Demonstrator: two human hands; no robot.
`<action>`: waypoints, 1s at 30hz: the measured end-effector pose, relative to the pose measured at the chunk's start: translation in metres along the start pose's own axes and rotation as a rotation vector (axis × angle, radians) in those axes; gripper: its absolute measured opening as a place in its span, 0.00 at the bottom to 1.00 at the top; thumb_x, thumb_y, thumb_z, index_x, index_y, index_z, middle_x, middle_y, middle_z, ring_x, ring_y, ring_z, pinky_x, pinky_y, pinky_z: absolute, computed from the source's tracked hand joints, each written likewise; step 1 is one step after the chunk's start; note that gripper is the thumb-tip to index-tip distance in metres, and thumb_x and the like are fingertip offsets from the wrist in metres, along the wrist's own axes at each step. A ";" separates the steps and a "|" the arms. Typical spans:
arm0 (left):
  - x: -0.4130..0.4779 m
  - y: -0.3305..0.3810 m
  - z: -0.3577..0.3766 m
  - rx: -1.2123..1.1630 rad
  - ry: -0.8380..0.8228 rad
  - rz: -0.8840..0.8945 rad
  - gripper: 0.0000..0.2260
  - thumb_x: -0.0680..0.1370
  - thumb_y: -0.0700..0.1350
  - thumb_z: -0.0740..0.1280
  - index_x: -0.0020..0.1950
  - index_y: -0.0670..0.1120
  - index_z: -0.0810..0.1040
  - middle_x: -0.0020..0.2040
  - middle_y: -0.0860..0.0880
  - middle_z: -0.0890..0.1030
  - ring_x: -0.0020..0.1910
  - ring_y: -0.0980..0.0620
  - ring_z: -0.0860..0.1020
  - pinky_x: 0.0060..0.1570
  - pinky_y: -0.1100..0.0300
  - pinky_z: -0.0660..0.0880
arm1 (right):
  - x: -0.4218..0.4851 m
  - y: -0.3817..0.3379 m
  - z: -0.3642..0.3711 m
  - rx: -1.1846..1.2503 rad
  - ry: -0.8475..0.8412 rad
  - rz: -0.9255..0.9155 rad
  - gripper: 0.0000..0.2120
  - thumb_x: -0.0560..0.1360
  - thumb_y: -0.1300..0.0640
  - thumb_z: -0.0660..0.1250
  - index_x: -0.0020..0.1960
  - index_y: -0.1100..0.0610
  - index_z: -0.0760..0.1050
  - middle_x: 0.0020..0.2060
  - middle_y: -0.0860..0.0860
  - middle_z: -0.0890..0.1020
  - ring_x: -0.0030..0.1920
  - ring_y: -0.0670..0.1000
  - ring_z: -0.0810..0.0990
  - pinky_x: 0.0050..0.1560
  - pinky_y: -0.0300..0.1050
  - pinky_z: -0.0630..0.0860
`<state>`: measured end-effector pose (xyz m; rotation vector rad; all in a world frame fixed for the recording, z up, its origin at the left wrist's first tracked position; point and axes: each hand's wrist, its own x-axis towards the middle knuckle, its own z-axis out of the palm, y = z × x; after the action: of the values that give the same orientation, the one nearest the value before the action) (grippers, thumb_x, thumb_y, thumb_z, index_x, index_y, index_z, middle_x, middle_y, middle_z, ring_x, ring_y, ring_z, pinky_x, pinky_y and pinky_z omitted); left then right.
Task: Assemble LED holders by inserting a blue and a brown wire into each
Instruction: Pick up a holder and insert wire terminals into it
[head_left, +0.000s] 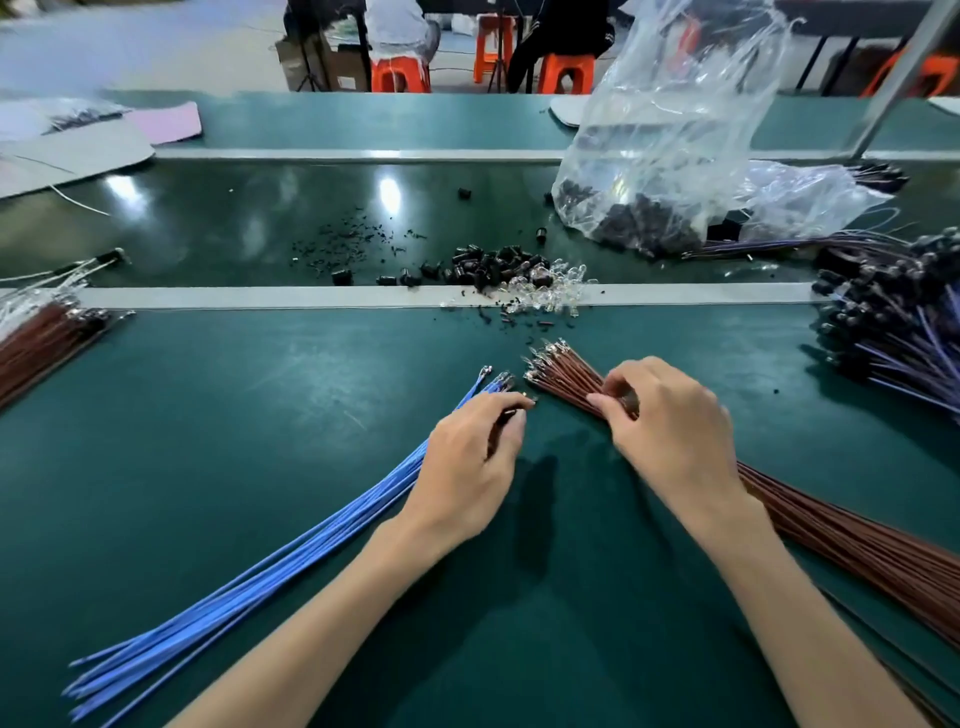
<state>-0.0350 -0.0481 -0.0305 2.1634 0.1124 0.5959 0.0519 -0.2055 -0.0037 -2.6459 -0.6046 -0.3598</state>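
A bundle of blue wires (249, 577) fans across the green mat from the lower left toward the centre. A bundle of brown wires (852, 551) runs from the lower right, its metal-tipped ends (550, 364) near the centre. My left hand (467, 462) lies over the blue wire tips, fingers curled round a small dark piece that I cannot make out clearly. My right hand (670, 421) pinches at the brown bundle near its tips. A heap of black LED holders (488, 265) and clear LEDs (545, 291) lies just beyond, on the grey strip.
A clear plastic bag (670, 135) with black parts stands at the back right. Finished assemblies with purple wires (893, 332) pile up on the right. More brown wires (41, 338) lie at the left edge. Black crumbs (337, 247) scatter over the belt. People sit on orange stools (400, 73) behind.
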 end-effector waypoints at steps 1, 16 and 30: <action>0.000 0.001 -0.001 -0.001 0.005 -0.008 0.08 0.79 0.39 0.63 0.55 0.43 0.80 0.36 0.59 0.72 0.34 0.61 0.71 0.41 0.70 0.67 | -0.003 0.007 0.002 -0.026 -0.019 0.053 0.11 0.72 0.47 0.71 0.50 0.52 0.78 0.44 0.49 0.78 0.46 0.56 0.78 0.40 0.44 0.68; -0.005 -0.003 -0.006 -0.251 0.000 -0.105 0.11 0.78 0.38 0.65 0.54 0.54 0.79 0.39 0.53 0.75 0.37 0.49 0.74 0.42 0.57 0.73 | 0.003 0.010 0.004 -0.040 -0.081 0.243 0.08 0.72 0.47 0.72 0.42 0.49 0.77 0.40 0.47 0.77 0.44 0.54 0.77 0.40 0.43 0.66; 0.000 0.000 -0.002 -0.362 -0.013 -0.153 0.10 0.79 0.38 0.65 0.52 0.52 0.80 0.42 0.49 0.78 0.37 0.51 0.76 0.41 0.64 0.73 | 0.011 0.006 -0.005 -0.161 -0.228 0.304 0.06 0.76 0.48 0.67 0.46 0.49 0.78 0.48 0.50 0.81 0.51 0.57 0.79 0.42 0.44 0.65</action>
<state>-0.0357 -0.0460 -0.0295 1.7903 0.1492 0.4737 0.0639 -0.2087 0.0020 -2.9002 -0.2379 -0.0168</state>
